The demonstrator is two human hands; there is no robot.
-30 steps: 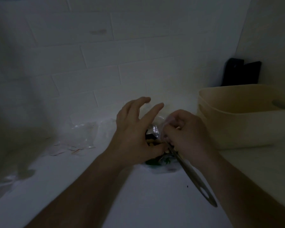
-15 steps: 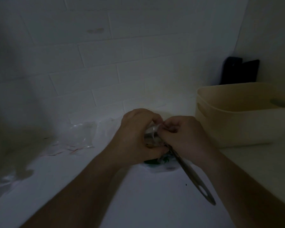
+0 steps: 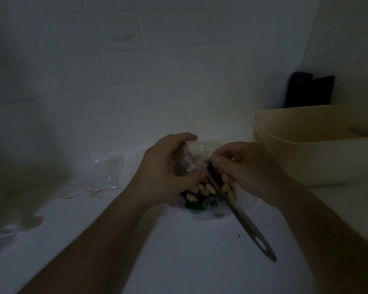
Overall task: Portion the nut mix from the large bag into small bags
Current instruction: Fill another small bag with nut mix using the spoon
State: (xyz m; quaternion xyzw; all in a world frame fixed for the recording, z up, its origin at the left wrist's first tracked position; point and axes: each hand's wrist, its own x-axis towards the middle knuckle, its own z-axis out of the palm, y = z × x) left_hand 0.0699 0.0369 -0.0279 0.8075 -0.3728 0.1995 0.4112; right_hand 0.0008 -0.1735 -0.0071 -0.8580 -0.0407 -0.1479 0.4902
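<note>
dim, blurry | spoon (image 3: 240, 213) bowl hidden behind hands | large bag (image 3: 202, 205) mostly covered | tub (image 3: 306, 158) cut off rt

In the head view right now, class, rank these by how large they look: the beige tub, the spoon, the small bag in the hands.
1. Beige tub, largest though cut off.
2. Spoon.
3. Small bag; the hands partly hide both, so this order is unsure.

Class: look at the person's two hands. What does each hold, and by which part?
The left hand grips a small clear bag around its body. The right hand holds a metal scoop near its bowl end.
</note>
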